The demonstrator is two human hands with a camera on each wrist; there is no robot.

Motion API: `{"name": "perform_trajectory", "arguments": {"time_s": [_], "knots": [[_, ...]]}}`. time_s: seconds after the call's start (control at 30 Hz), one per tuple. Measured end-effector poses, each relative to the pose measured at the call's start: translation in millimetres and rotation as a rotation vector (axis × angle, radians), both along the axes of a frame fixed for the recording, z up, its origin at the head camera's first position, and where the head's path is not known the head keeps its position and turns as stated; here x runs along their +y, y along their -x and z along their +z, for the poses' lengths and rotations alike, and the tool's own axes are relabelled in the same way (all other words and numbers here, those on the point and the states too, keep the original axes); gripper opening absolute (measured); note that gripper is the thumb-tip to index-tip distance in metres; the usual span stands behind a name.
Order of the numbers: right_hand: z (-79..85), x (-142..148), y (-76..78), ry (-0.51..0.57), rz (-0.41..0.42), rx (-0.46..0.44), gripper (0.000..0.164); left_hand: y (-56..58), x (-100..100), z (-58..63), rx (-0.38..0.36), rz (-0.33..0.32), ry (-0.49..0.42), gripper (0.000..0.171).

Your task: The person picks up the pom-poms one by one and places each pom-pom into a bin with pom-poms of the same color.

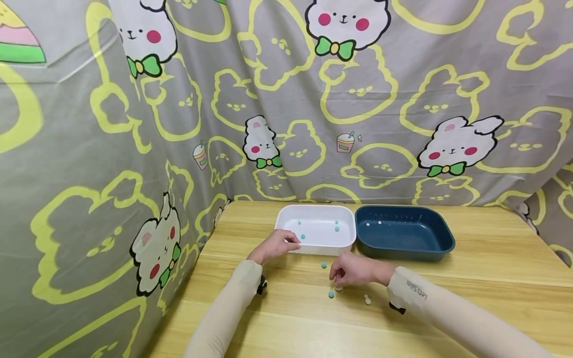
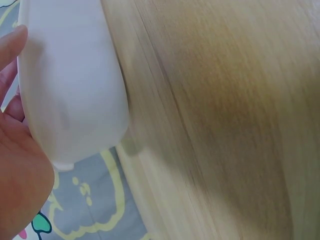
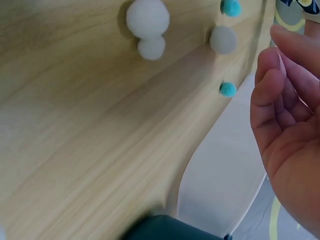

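My left hand [image 1: 276, 243] is at the near left corner of the white tub [image 1: 329, 249]; the left wrist view has the thumb across the rim and the other fingers beyond it, gripping the edge. Over the table hovers my right hand [image 1: 356, 269], fingers loosely bent with nothing seen between them. Just below its fingertips lies a white pom-pom [image 3: 223, 40], apart from them in the right wrist view. Turquoise pom-poms lie on either side of it, one nearer me [image 1: 331, 294], one toward the tub [image 1: 324, 265]. Two white pom-poms [image 3: 148, 19] touch each other farther right.
A dark blue tub [image 1: 405, 252] stands right beside the white one, with two white pom-poms [image 1: 379, 223] inside. Several turquoise pom-poms [image 1: 303, 236] lie in the white tub. A patterned grey curtain [image 1: 286, 99] hangs behind and left of the wooden table [image 1: 286, 318].
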State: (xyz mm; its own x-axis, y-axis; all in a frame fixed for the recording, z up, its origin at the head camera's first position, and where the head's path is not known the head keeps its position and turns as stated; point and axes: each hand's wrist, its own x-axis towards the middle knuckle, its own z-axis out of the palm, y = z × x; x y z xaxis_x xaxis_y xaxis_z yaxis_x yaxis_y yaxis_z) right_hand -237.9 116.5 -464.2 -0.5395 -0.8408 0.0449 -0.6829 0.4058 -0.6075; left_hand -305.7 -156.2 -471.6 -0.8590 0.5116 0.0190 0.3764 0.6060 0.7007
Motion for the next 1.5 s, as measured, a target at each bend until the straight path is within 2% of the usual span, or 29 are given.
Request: {"name": "perform_trajectory", "arguments": {"time_s": [0.33, 0.63, 1.07, 1.5], "knots": [[-3.5, -10, -1.9, -0.127, 0.029, 0.038, 0.006, -1.6, 0, 2.1, -0.011, 0.011, -0.005, 0.01], [-8.8, -16, -3.6, -0.173, 0.045, 0.075, 0.005, -1.5, 0, 2.1, -0.012, 0.006, -0.001, 0.01], [-12.4, -16, -1.1, -0.182, 0.047, 0.082, 0.004, -0.2, 0, 1.4, -0.005, 0.009, -0.01, 0.009], [-16.0, -14, 2.9, -0.179, 0.082, 0.088, 0.008, -0.8, 1, 2.5, 0.015, 0.009, 0.023, 0.009]]}}
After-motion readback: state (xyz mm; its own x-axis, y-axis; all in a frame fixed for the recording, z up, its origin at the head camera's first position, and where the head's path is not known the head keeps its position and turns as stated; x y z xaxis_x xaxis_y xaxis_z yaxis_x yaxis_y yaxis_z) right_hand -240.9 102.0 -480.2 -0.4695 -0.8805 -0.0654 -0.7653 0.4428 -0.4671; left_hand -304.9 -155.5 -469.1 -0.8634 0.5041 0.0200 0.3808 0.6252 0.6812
